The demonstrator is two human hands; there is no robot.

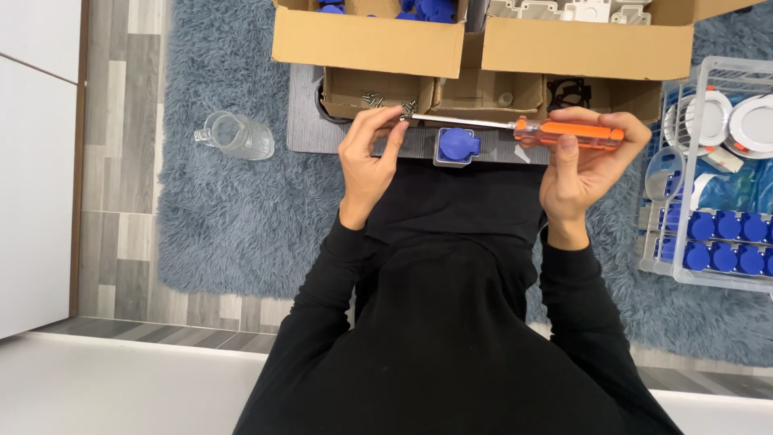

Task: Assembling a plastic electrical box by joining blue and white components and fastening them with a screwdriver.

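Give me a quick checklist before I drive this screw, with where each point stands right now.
1. Right hand grips the orange screwdriver by its handle: ok.
2. Left hand fingertips pinch at the screwdriver tip: ok.
3. Screw seated on the tip: cannot tell, too small and hidden by the fingers.
4. Blue socket part lies on the grey mat between the hands, in reach: ok.
5. Spare screws in the small cardboard tray: ok.
6. Tip lined up with the blue socket part: not ok, the shaft lies sideways above it.
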